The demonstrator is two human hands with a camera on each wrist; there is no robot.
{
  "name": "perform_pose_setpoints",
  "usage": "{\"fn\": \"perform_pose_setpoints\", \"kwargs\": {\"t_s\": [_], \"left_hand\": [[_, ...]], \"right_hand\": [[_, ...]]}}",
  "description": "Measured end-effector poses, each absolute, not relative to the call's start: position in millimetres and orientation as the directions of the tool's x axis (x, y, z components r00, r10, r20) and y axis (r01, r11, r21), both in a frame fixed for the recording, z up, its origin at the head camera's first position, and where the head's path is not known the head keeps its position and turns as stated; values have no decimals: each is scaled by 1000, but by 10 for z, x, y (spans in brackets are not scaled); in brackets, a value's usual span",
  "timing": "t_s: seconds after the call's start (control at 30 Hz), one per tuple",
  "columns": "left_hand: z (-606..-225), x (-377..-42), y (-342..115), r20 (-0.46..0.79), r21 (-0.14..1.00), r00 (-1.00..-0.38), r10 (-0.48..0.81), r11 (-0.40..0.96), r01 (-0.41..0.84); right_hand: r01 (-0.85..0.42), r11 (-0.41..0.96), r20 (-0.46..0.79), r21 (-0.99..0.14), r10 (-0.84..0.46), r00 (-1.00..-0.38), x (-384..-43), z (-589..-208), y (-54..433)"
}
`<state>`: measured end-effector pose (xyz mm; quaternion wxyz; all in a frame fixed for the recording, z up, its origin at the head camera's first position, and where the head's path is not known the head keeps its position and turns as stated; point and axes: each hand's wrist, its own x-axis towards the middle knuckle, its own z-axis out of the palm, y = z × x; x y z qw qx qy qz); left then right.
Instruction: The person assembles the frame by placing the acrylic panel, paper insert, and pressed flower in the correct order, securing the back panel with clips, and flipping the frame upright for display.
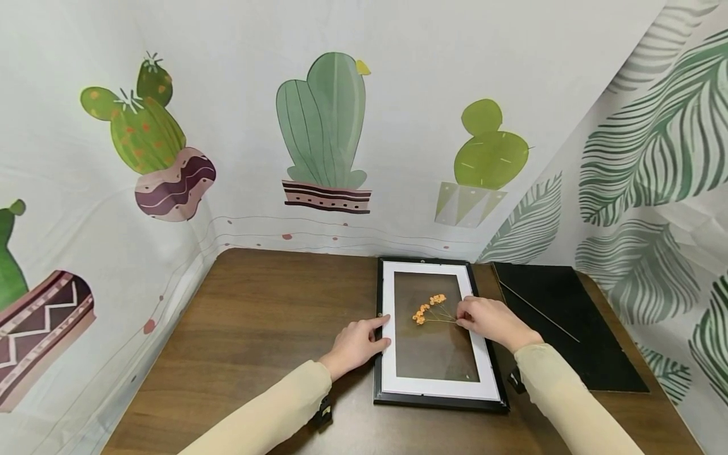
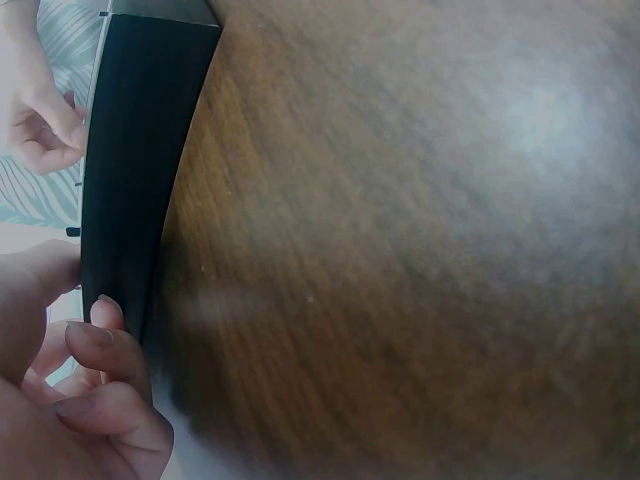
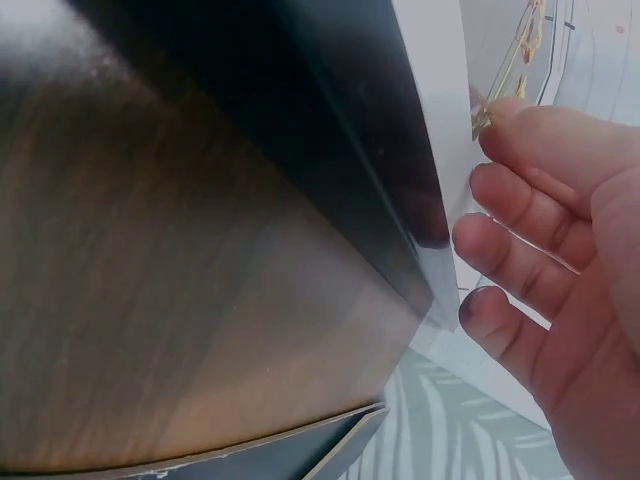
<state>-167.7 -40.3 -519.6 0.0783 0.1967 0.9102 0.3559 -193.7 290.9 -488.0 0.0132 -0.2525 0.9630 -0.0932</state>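
A black picture frame [image 1: 441, 402] with a white mat [image 1: 389, 354] lies flat on the wooden table. Over its dark glass-like centre [image 1: 435, 360] is a sprig of small orange dried flowers [image 1: 422, 311] with thin stems. My right hand [image 1: 488, 318] pinches the stem ends between thumb and fingertips, just above the frame's right side. The right wrist view shows the stems [image 3: 482, 122] at the thumb tip, the other fingers loosely bent. Along the frame's left edge, my left hand [image 1: 355, 345] rests with index finger and thumb extended; its other fingers [image 2: 110, 375] bend beside the frame.
A black board [image 1: 591, 341] lies on the table [image 1: 273, 316] to the right of the frame, with a thin rod or stem [image 1: 540, 311] across it. Cloth printed with cacti and leaves hangs behind the table and along its sides.
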Motion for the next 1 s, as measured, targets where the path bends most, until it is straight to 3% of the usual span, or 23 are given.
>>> {"fn": "perform_pose_setpoints", "kwargs": {"t_s": [1.0], "left_hand": [[-5198,-1668,-410,-3,676,-910,414,672,303]], "right_hand": [[-462,860,-13,-218,-476,-879,-1893,-4850,2919]]}}
